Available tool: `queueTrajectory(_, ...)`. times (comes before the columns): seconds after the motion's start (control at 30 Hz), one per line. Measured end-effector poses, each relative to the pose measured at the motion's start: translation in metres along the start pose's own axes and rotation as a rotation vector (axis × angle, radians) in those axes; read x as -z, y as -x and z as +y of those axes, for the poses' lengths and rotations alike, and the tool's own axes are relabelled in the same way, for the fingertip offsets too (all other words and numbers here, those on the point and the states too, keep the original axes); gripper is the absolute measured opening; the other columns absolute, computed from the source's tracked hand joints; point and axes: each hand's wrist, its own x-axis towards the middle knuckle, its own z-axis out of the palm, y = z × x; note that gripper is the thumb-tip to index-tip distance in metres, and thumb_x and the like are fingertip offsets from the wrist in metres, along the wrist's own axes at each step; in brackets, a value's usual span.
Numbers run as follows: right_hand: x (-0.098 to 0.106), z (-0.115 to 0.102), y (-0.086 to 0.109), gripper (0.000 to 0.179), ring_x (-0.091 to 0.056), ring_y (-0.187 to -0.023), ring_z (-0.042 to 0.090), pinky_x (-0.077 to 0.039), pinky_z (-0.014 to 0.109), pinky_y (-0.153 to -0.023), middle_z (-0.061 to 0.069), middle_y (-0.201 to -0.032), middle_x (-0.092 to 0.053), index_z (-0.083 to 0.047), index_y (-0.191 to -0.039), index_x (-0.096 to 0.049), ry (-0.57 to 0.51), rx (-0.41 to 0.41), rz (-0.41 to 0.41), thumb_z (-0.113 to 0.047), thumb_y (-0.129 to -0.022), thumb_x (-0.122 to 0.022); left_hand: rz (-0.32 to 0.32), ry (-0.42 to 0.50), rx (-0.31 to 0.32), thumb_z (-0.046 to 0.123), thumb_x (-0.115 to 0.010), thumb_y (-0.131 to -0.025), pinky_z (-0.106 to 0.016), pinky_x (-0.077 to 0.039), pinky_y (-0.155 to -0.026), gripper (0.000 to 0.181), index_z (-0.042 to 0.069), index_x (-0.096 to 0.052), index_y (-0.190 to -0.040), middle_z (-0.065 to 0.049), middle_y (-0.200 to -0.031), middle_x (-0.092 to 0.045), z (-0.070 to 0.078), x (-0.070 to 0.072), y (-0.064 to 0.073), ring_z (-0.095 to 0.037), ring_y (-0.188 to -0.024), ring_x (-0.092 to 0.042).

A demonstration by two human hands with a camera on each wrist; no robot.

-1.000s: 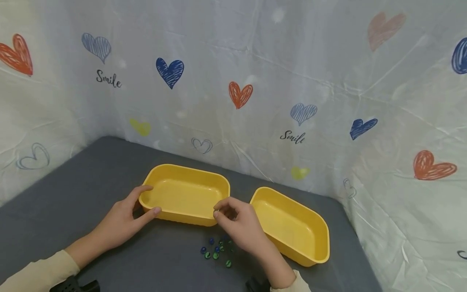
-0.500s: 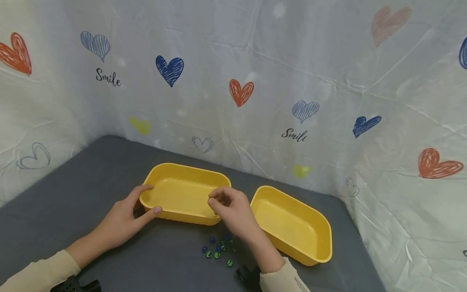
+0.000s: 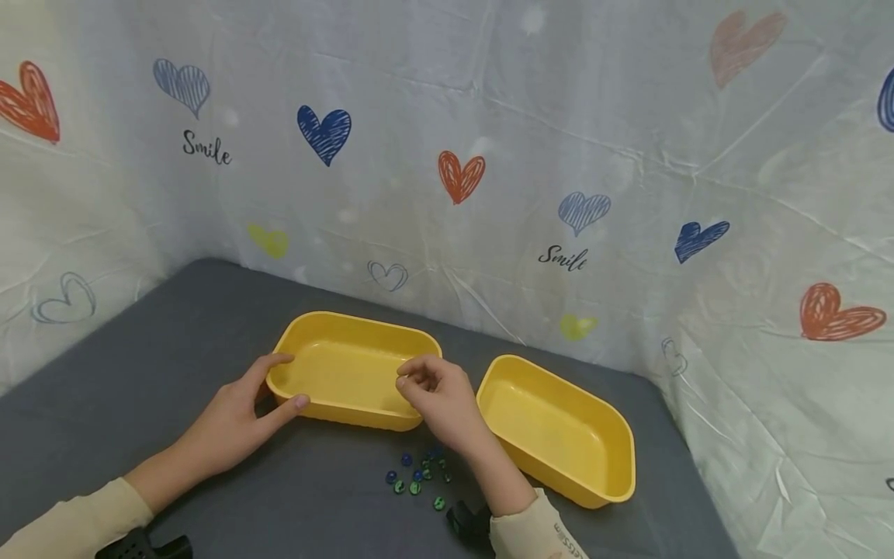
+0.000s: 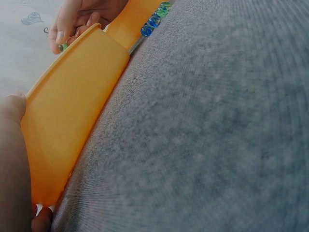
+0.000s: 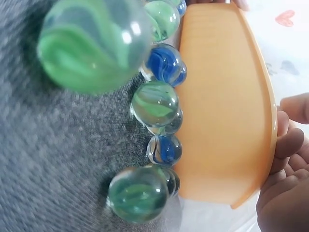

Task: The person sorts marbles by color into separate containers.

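The thing in work is a green marble [image 4: 63, 47], and it is at the fingertips of the right hand [image 3: 443, 400], near the rim of the left bowl [image 3: 342, 379]. The right hand pinches it; in the head view the fingers hide it, but the left wrist view shows it. This hand is above the front right corner of the bowl.

The left hand [image 3: 240, 419] grips the left end of the same bowl, with one finger over the rim and the thumb along the front side.

I judge that the step in hand is bringing the marble to this bowl. The next move would call for parting the fingertips while they are well inside the rim, and for the left hand to keep the bowl steady.

In front of the bowl, the loose marbles [image 3: 415, 487], green and blue, lie on the dark cloth [image 3: 174, 349]. The right bowl [image 3: 552, 427], also yellow, stands at an angle. Behind hangs a pale curtain [image 3: 419, 93] with hearts.
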Motion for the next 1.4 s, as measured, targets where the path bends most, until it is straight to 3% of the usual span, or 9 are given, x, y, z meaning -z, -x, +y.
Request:
queueTrajectory(1.1, -0.0004, -0.0011, 0.0032, 0.018, -0.057, -0.073, 0.018, -0.05, 0.03, -0.063, -0.003, -0.084, -0.063, -0.015, -0.105, -0.072, 0.029, 0.021, -0.005, -0.029, -0.098, -0.065, 0.005, -0.018, 0.005, 0.052, -0.064, -0.094, -0.049, -0.051, -0.087, 0.072, 0.012, -0.036, -0.148, -0.017, -0.142, -0.051, 0.0028, 0.0024, 0.0014, -0.027, -0.113, -0.063)
queueTrajectory(1.4, 0.0069, -0.0014, 0.0066, 0.013, -0.061, -0.071, 0.021, -0.054, 0.034, -0.062, 0.001, -0.088, -0.065, -0.021, -0.105, -0.07, -0.062, 0.009, -0.025, -0.03, -0.098, -0.065, 0.006, -0.007, -0.003, 0.051, -0.064, -0.095, -0.049, -0.051, -0.087, 0.071, 0.013, -0.036, -0.148, -0.017, -0.142, -0.051, 0.0028, 0.0015, 0.001, -0.027, -0.113, -0.063)
